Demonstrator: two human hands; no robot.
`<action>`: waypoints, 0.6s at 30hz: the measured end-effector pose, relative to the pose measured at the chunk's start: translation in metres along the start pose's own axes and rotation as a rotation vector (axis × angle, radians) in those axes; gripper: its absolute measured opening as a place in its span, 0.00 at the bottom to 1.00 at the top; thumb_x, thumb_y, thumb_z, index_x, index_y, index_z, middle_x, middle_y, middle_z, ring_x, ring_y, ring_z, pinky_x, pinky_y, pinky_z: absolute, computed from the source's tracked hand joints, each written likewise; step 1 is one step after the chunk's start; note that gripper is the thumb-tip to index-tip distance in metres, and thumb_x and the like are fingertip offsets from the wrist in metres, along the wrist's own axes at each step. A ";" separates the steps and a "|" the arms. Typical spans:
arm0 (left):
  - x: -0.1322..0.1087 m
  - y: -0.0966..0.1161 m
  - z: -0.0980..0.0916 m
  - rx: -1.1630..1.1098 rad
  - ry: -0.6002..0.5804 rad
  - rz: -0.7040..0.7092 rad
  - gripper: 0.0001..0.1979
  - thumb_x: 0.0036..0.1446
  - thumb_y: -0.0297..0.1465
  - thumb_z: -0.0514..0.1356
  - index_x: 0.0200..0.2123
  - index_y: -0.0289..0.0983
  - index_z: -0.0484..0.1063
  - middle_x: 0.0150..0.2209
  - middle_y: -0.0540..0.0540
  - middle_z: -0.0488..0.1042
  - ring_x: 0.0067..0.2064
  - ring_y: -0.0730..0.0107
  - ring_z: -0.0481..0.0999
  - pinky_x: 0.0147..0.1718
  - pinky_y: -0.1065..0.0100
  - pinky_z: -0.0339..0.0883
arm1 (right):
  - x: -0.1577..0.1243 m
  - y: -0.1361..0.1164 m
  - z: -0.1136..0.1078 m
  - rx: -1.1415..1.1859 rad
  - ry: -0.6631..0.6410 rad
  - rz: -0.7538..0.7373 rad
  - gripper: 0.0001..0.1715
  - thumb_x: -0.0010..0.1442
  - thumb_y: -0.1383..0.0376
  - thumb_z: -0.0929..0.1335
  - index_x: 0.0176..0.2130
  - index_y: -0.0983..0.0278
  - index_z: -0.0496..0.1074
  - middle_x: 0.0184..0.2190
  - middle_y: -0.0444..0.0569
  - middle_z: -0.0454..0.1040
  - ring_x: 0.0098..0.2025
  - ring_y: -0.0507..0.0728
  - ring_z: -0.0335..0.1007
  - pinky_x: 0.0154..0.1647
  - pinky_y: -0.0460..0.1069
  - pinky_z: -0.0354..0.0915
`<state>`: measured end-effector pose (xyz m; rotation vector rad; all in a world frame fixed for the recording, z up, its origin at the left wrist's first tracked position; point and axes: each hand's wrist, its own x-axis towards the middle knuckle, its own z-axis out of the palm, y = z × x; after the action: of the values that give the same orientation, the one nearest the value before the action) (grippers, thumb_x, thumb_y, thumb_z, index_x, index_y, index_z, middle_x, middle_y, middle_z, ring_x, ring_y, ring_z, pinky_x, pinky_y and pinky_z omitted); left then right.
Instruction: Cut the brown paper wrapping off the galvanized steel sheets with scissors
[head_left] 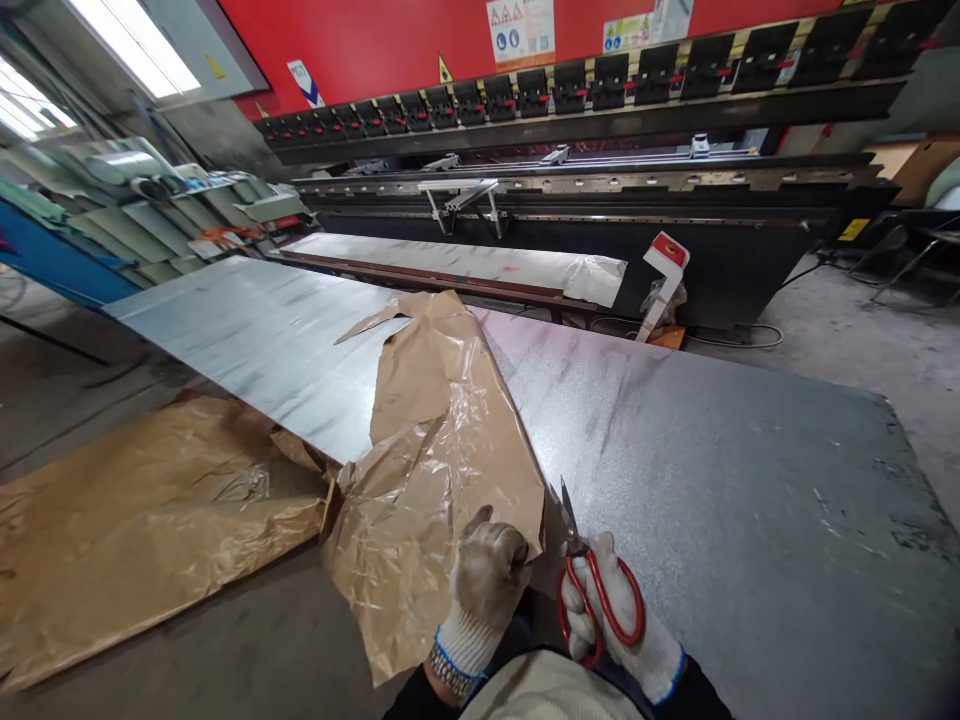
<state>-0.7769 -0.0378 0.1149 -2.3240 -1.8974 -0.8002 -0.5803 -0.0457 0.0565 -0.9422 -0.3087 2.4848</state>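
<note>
Your left hand (487,570) has its grip clamped on the brown wrapping paper's (442,450) edge; your right hand (615,625) grips red-handled scissors (592,590), blades together, over the galvanized steel sheet (712,470).

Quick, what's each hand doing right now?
Left hand: closed, gripping the edge of the brown wrapping paper.
Right hand: closed, holding the red-handled scissors.
</note>
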 end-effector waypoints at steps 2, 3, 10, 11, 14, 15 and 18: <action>0.001 0.000 -0.001 -0.013 -0.010 -0.004 0.08 0.47 0.23 0.61 0.21 0.39 0.67 0.21 0.52 0.72 0.26 0.67 0.72 0.54 0.46 0.73 | -0.007 0.002 0.000 -0.024 -0.036 0.004 0.52 0.57 0.21 0.49 0.27 0.62 0.66 0.14 0.43 0.63 0.16 0.55 0.66 0.21 0.47 0.65; 0.001 0.001 -0.001 -0.017 -0.008 -0.003 0.08 0.46 0.22 0.61 0.21 0.39 0.67 0.21 0.52 0.72 0.26 0.67 0.72 0.54 0.46 0.73 | -0.010 0.004 0.000 -0.034 -0.052 0.012 0.52 0.57 0.21 0.49 0.27 0.62 0.66 0.14 0.43 0.63 0.16 0.55 0.66 0.20 0.47 0.65; -0.004 0.005 0.007 0.009 0.022 0.032 0.10 0.49 0.22 0.60 0.20 0.39 0.67 0.21 0.52 0.72 0.25 0.69 0.71 0.55 0.46 0.72 | -0.017 0.005 -0.008 0.010 -0.100 0.106 0.52 0.55 0.20 0.48 0.27 0.61 0.65 0.15 0.41 0.62 0.15 0.53 0.63 0.20 0.49 0.68; -0.006 0.005 0.009 0.012 0.019 0.036 0.10 0.49 0.22 0.61 0.20 0.39 0.67 0.21 0.52 0.72 0.25 0.69 0.71 0.56 0.46 0.72 | -0.017 0.004 -0.009 0.009 -0.111 0.134 0.53 0.55 0.20 0.48 0.27 0.61 0.65 0.14 0.41 0.62 0.15 0.53 0.63 0.21 0.50 0.69; -0.008 0.003 0.013 0.023 0.008 0.038 0.11 0.51 0.24 0.62 0.20 0.39 0.67 0.21 0.52 0.72 0.25 0.68 0.72 0.56 0.45 0.72 | -0.017 0.003 -0.012 -0.013 -0.143 0.195 0.54 0.54 0.20 0.45 0.27 0.61 0.65 0.15 0.43 0.63 0.17 0.55 0.66 0.21 0.50 0.69; -0.009 0.003 0.015 0.027 0.000 0.038 0.11 0.51 0.25 0.63 0.20 0.39 0.67 0.21 0.52 0.71 0.25 0.68 0.72 0.55 0.45 0.72 | -0.017 0.003 -0.013 -0.013 -0.145 0.187 0.54 0.55 0.20 0.45 0.27 0.61 0.65 0.15 0.44 0.64 0.16 0.55 0.66 0.22 0.50 0.69; -0.011 0.001 0.016 0.037 -0.015 0.038 0.11 0.49 0.24 0.62 0.19 0.39 0.66 0.20 0.52 0.71 0.25 0.68 0.71 0.55 0.46 0.73 | -0.018 0.007 -0.012 0.008 -0.099 0.094 0.53 0.57 0.21 0.47 0.28 0.61 0.66 0.15 0.41 0.63 0.15 0.53 0.63 0.21 0.49 0.68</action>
<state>-0.7712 -0.0429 0.0965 -2.3429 -1.8513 -0.7394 -0.5624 -0.0601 0.0557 -0.8499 -0.2919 2.6224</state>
